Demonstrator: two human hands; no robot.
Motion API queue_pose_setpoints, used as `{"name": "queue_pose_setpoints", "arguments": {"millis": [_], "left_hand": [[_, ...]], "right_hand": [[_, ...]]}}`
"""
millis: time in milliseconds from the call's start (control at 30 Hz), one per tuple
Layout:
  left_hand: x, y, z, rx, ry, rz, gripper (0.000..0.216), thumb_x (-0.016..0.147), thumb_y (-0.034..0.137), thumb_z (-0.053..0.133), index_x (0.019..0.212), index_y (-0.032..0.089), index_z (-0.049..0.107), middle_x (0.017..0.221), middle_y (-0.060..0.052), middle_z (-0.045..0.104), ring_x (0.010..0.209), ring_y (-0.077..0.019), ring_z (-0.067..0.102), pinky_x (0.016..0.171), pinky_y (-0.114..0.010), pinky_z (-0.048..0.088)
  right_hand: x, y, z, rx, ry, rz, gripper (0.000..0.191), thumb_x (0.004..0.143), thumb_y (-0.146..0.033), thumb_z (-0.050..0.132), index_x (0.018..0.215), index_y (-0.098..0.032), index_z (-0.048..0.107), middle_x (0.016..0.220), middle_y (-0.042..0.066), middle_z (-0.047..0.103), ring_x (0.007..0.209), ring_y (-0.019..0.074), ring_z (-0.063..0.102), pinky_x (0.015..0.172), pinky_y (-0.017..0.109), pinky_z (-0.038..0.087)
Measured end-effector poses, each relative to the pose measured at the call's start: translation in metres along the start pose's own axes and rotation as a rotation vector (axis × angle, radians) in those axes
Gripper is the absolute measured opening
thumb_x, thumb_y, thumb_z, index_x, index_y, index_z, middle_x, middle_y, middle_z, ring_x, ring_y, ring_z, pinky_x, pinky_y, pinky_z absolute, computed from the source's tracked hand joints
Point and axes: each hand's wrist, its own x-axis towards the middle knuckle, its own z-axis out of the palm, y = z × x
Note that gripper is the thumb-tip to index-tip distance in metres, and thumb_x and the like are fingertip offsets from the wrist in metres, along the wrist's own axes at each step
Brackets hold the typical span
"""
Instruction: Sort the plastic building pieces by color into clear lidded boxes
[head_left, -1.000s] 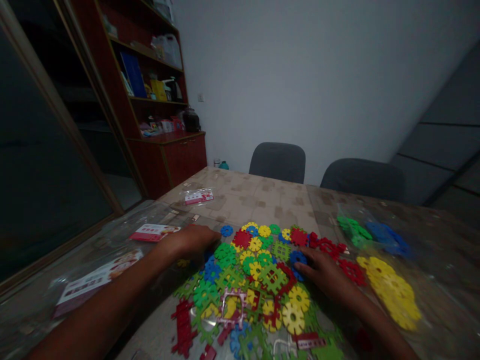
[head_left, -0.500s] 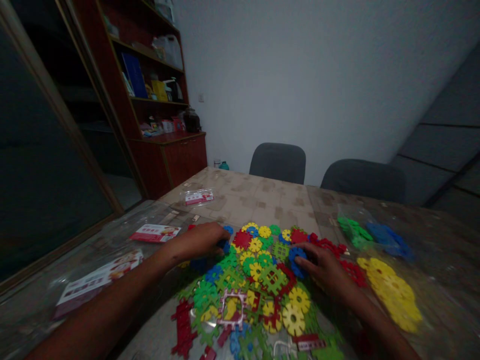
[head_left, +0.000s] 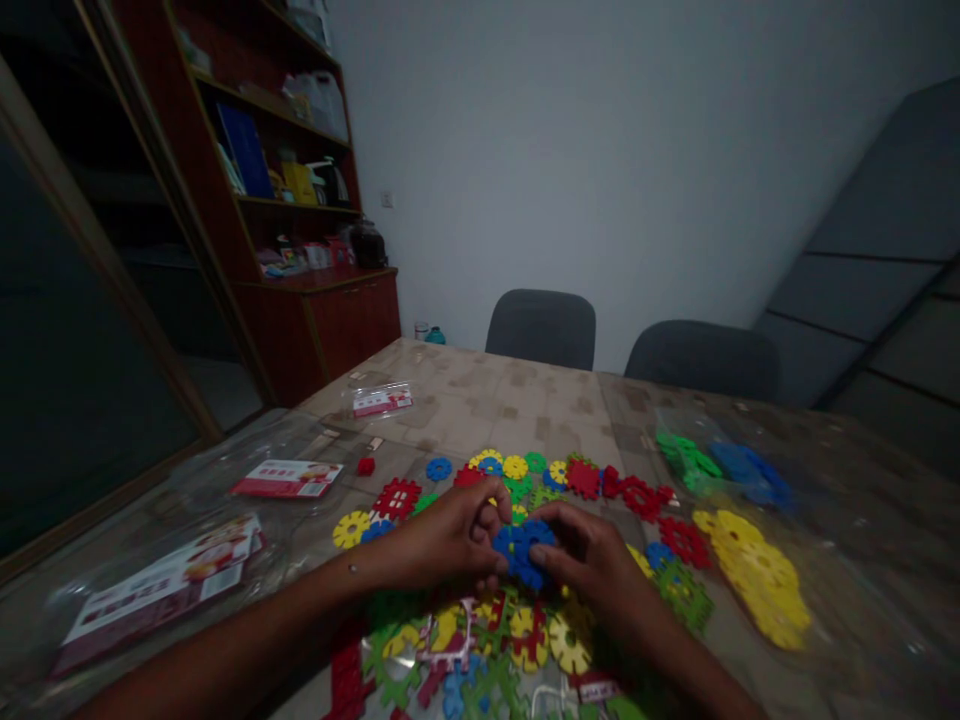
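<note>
My left hand (head_left: 450,540) and my right hand (head_left: 592,560) meet above a heap of flat plastic gear-shaped pieces (head_left: 525,560) in red, yellow, green and blue. Both hands pinch blue gear pieces (head_left: 523,548) held together between them. The left fingers are curled on the left side of the blue pieces, the right fingers on their right side. More loose pieces lie on the patterned table (head_left: 495,400) around and under the hands.
Sorted piles lie in clear bags at the right: yellow (head_left: 757,580), green (head_left: 682,460), blue (head_left: 746,470). Clear bags with printed cards (head_left: 289,478) lie at the left. Two grey chairs (head_left: 540,325) stand behind the table, a red-brown shelf unit (head_left: 300,200) at the back left.
Both hands left the spread pieces, each picked up a blue piece, and came together at the middle. The view also shifted slightly.
</note>
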Motion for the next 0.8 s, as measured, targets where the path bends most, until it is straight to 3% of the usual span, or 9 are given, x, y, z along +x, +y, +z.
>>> {"name": "queue_pose_setpoints", "arguments": {"millis": [167, 233, 300, 400, 467, 567, 667, 800], "left_hand": [[-0.005, 0.009, 0.001, -0.006, -0.083, 0.048, 0.037, 0.079, 0.03, 0.073, 0.106, 0.022, 0.048, 0.082, 0.003, 0.062, 0.069, -0.0138, 0.062, 0.06, -0.024, 0.046], [-0.005, 0.014, -0.004, 0.125, -0.07, 0.122, 0.032, 0.083, 0.03, 0.069, 0.11, 0.021, 0.052, 0.088, 0.0, 0.064, 0.076, -0.0152, 0.062, 0.065, -0.025, 0.047], [-0.004, 0.015, -0.012, 0.365, 0.021, 0.196, 0.02, 0.089, 0.03, 0.062, 0.106, 0.021, 0.057, 0.094, -0.003, 0.067, 0.084, -0.0188, 0.063, 0.073, -0.03, 0.048], [-0.001, 0.014, -0.024, 0.768, 0.178, 0.291, 0.013, 0.097, 0.028, 0.051, 0.098, 0.02, 0.061, 0.1, -0.007, 0.068, 0.094, -0.0239, 0.062, 0.084, -0.036, 0.046], [0.0, 0.013, -0.03, 0.892, 0.189, 0.312, 0.015, 0.099, 0.027, 0.048, 0.097, 0.021, 0.061, 0.1, -0.007, 0.068, 0.094, -0.0241, 0.063, 0.085, -0.036, 0.045], [0.001, 0.012, -0.033, 0.91, 0.169, 0.309, 0.015, 0.099, 0.025, 0.047, 0.096, 0.021, 0.061, 0.095, -0.005, 0.068, 0.088, -0.0222, 0.064, 0.08, -0.033, 0.045], [0.001, 0.011, -0.034, 0.91, 0.167, 0.301, 0.015, 0.099, 0.025, 0.048, 0.095, 0.021, 0.062, 0.095, -0.005, 0.069, 0.087, -0.0225, 0.064, 0.079, -0.032, 0.045], [0.003, 0.01, -0.034, 0.901, 0.155, 0.278, 0.015, 0.098, 0.025, 0.048, 0.093, 0.021, 0.062, 0.093, -0.005, 0.068, 0.086, -0.0223, 0.064, 0.076, -0.031, 0.044]], "right_hand": [[-0.004, -0.011, 0.002, -0.067, -0.019, -0.028, 0.02, 0.08, -0.032, 0.064, 0.096, -0.021, 0.069, 0.085, 0.001, 0.071, 0.077, 0.0184, 0.063, 0.069, 0.028, 0.046], [-0.004, -0.021, -0.008, -0.194, 0.049, -0.065, 0.02, 0.081, -0.031, 0.062, 0.097, -0.022, 0.07, 0.086, 0.002, 0.073, 0.077, 0.019, 0.064, 0.069, 0.029, 0.047], [-0.004, -0.03, -0.027, -0.352, 0.157, -0.1, 0.022, 0.08, -0.032, 0.061, 0.097, -0.023, 0.071, 0.089, 0.004, 0.075, 0.078, 0.0208, 0.066, 0.07, 0.031, 0.049], [-0.003, -0.04, -0.072, -0.592, 0.354, -0.141, 0.028, 0.079, -0.037, 0.06, 0.099, -0.023, 0.073, 0.092, 0.007, 0.078, 0.078, 0.0241, 0.068, 0.072, 0.035, 0.05], [-0.003, -0.041, -0.109, -0.728, 0.5, -0.14, 0.033, 0.078, -0.041, 0.059, 0.101, -0.021, 0.074, 0.089, 0.009, 0.079, 0.074, 0.0266, 0.07, 0.068, 0.036, 0.051], [-0.004, -0.037, -0.17, -0.949, 0.685, -0.079, 0.038, 0.078, -0.044, 0.057, 0.102, -0.02, 0.074, 0.092, 0.011, 0.079, 0.079, 0.0301, 0.072, 0.069, 0.039, 0.052], [-0.009, -0.029, -0.225, -1.031, 0.787, -0.008, 0.03, 0.077, -0.039, 0.058, 0.093, -0.018, 0.074, 0.088, 0.015, 0.078, 0.077, 0.0324, 0.071, 0.064, 0.04, 0.048], [-0.014, -0.014, -0.275, -1.095, 0.875, 0.051, 0.013, 0.082, -0.028, 0.062, 0.076, -0.02, 0.069, 0.071, 0.013, 0.073, 0.064, 0.0268, 0.067, 0.057, 0.037, 0.044]]}}
